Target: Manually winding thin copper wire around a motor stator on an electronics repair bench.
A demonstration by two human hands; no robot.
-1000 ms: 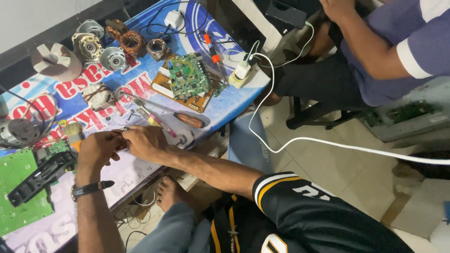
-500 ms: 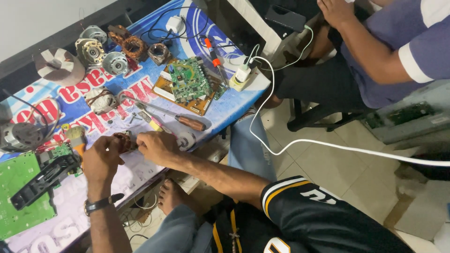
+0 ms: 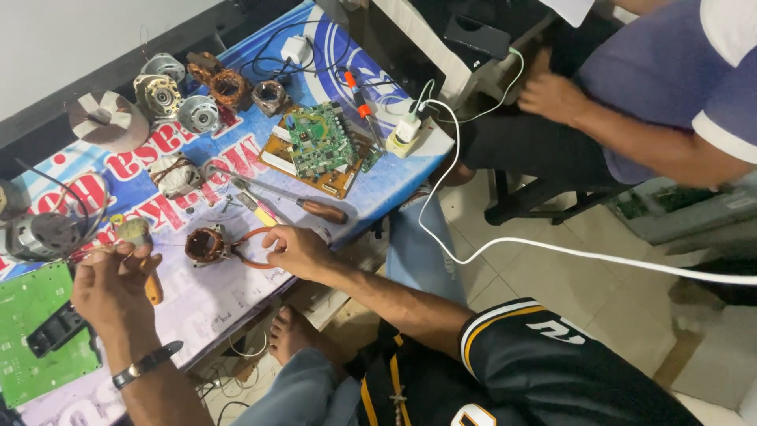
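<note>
My left hand, with a watch on the wrist, is closed around a tool with a brown wooden handle near the table's front edge. A thin wire runs from its fingers toward the left. My right hand rests on the table with its fingertips pinching an orange wire loop. That loop comes off a small copper-wound motor stator, which lies on the printed banner between my hands.
A green circuit board on a brown plate, a screwdriver, several motors and coils and a soldering iron lie on the table. A green board sits at left. Another person's hand and a white cable are at right.
My hands were together over the small stator; now they are apart. The left hand moved left with the tool, and the stator lies on the table.
</note>
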